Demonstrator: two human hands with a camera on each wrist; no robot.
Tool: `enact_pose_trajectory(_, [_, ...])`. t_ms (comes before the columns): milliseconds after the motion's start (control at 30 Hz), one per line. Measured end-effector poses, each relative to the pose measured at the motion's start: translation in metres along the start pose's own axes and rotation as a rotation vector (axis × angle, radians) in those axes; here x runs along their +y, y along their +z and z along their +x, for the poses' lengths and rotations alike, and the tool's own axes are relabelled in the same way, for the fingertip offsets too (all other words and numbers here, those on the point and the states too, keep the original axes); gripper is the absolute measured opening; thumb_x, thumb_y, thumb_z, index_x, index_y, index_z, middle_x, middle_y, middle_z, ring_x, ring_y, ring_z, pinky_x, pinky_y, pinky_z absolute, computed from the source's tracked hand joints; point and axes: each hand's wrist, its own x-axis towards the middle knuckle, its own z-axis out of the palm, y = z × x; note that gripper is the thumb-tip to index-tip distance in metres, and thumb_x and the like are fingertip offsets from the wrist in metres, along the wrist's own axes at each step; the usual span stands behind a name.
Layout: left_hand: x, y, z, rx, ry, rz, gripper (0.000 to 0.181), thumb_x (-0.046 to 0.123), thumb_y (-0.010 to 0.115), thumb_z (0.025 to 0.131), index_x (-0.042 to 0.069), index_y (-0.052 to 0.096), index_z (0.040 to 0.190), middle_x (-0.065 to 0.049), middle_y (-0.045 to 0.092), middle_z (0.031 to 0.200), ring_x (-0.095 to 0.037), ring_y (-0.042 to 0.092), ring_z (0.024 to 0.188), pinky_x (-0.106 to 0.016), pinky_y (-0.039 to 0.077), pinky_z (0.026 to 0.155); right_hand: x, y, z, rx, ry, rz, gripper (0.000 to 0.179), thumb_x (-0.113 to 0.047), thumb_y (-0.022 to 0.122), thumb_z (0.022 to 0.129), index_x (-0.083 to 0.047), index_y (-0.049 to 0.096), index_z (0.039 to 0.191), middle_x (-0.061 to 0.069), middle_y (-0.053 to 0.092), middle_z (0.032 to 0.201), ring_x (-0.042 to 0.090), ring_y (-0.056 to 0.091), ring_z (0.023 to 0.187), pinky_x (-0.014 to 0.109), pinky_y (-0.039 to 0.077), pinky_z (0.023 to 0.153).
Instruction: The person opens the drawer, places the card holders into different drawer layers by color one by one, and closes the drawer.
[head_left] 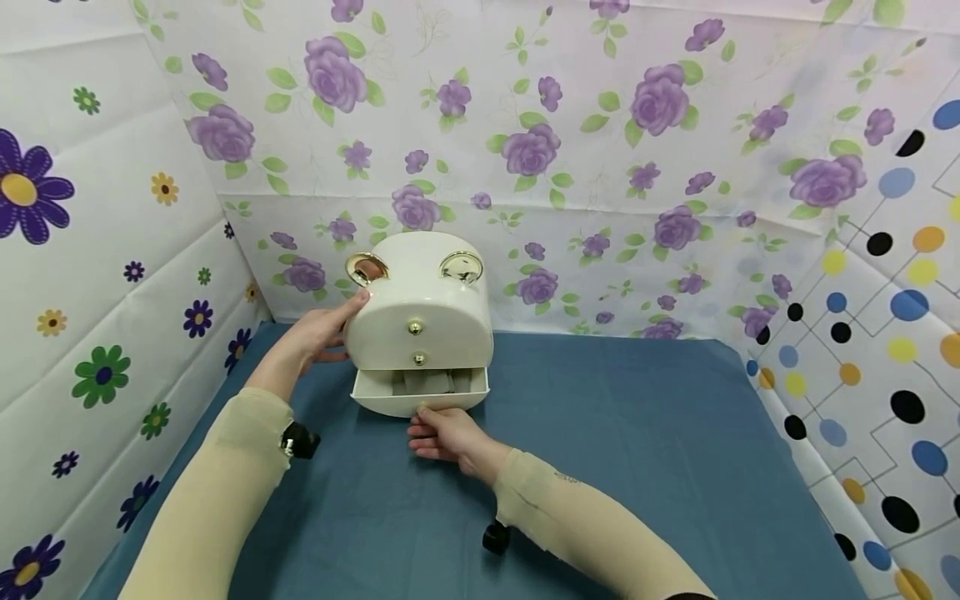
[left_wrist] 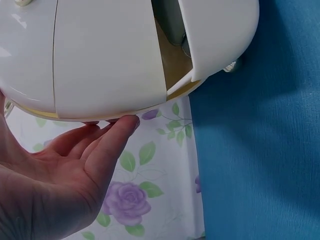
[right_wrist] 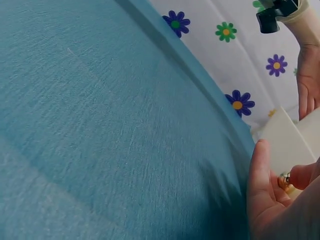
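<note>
A small white rounded-top drawer cabinet [head_left: 416, 292] with gold knobs and two gold-rimmed round ears stands on the blue cloth. Its bottom drawer [head_left: 382, 406] is pulled partway out, and a greyish item [head_left: 429, 382] lies inside, its kind unclear. My left hand [head_left: 318, 333] rests against the cabinet's left side, fingers extended along it and thumb near the left ear. Below the drawer front, my right hand [head_left: 457, 437] pinches the small gold knob [right_wrist: 284, 181] between thumb and fingers. In the left wrist view, the drawer opening shows part of the grey item.
Blue cloth [head_left: 637, 450] covers the table. Floral sheeting [head_left: 600, 167] hangs close behind the cabinet, with a flower-patterned sheet [head_left: 105, 275] on the left and a dotted one [head_left: 885, 350] on the right. Black wrist cameras [head_left: 302, 440] sit on both forearms.
</note>
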Motion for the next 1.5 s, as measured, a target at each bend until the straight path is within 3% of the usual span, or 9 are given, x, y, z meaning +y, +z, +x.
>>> enact_pose_trajectory(667, [-0.002,-0.002,-0.001,-0.001,0.006,-0.011,0.126,0.090,0.055,0.088,0.000,0.020,0.169,-0.024,0.023,0.173,-0.040,0.038,0.154,-0.051,0.048,0.113,-0.009,0.006,0.017,0.035,-0.021,-0.014,0.043,-0.025,0.045,0.119,0.012,0.059,0.135,0.006,0.069,0.099,0.011,0.069,0.076,0.030,0.063,0.078])
enact_pose_trajectory(1067, [-0.002,0.002,0.001,-0.001,-0.005,-0.027,0.128,0.091,0.055,0.086,0.001,0.019,0.170,-0.023,0.021,0.174,-0.040,0.037,0.155,-0.054,0.044,0.117,-0.015,0.003,0.028,0.090,-0.024,-0.011,0.040,-0.025,0.045,0.119,0.009,0.062,0.131,0.013,0.071,0.106,0.013,0.069,0.076,0.031,0.063,0.077])
enact_pose_trajectory(1233, [-0.002,0.003,0.003,0.002,-0.005,-0.031,0.128,0.092,0.056,0.086,0.001,0.020,0.170,-0.023,0.021,0.174,-0.040,0.037,0.155,-0.054,0.043,0.118,-0.019,0.002,0.032,0.102,-0.028,0.003,0.037,-0.024,0.045,0.119,0.007,0.063,0.127,0.011,0.070,0.102,0.013,0.069,0.074,0.030,0.063,0.075])
enact_pose_trajectory(1500, [0.003,0.009,0.008,-0.005,-0.010,-0.013,0.131,0.092,0.056,0.084,0.001,0.018,0.170,-0.024,0.021,0.174,-0.041,0.039,0.153,-0.050,0.047,0.114,-0.024,-0.007,0.035,0.114,-0.021,0.013,0.040,-0.026,0.045,0.119,0.008,0.061,0.133,0.012,0.070,0.105,0.014,0.070,0.076,0.032,0.064,0.079])
